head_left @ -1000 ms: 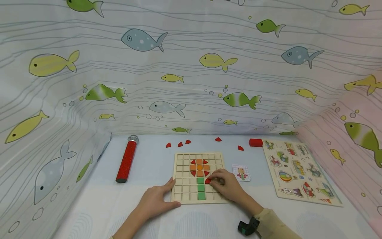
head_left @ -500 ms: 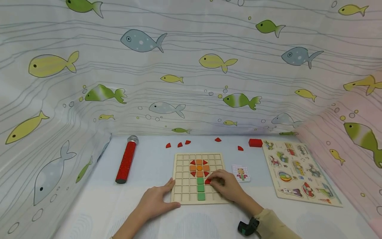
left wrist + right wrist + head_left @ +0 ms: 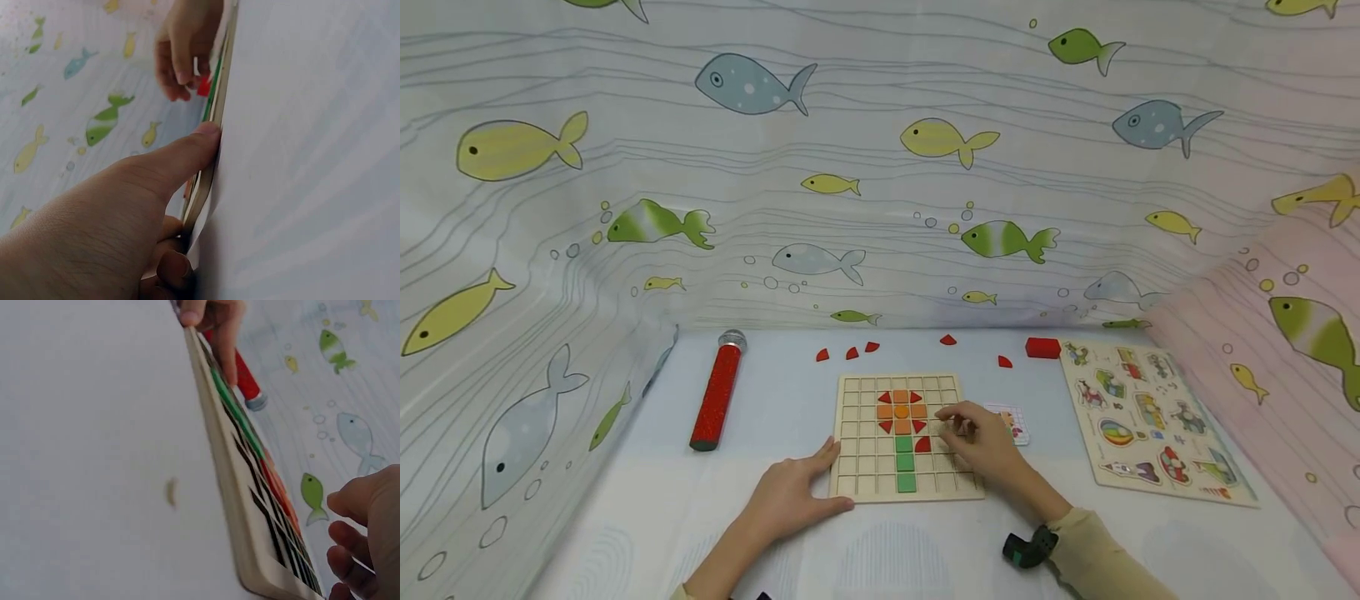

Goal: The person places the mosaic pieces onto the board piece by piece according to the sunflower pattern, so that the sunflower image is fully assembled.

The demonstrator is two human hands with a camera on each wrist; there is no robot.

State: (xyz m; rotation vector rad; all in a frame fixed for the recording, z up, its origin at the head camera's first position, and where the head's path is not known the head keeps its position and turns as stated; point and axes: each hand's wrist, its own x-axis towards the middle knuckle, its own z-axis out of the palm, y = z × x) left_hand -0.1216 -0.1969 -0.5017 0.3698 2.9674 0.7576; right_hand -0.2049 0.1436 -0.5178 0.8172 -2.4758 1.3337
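A wooden grid board (image 3: pixel 857 442) lies flat on a pale table (image 3: pixel 625 517), low in the centre of the head view. In its squares sit coloured tiles that form a flower — orange pieces ringed by small red ones, with a green stem below. A red quarter-round tile (image 3: pixel 922 445) sits in a square just right of the stem.

The left hand (image 3: pixel 790 500) rests at the board's lower left corner, fingers relaxed and mostly straight, thumb pressed along the board's edge; it grips nothing. The right hand (image 3: pixel 981 442) hovers over the right half of the board, fingers loosely curled, just right of the red tile and not touching it — whether anything is pinched in its fingertips cannot be told.

Partly hidden behind the right hand lies a small pattern card (image 3: pixel 1017 421). Toward the upper centre, loose red pieces (image 3: pixel 850 353) are scattered on the table beside a red block (image 3: pixel 1042 347). At left lies a red glitter microphone (image 3: pixel 717 400); at right, a picture puzzle board (image 3: pixel 1150 421). Fish-print cloth (image 3: pixel 880 167) walls the scene.
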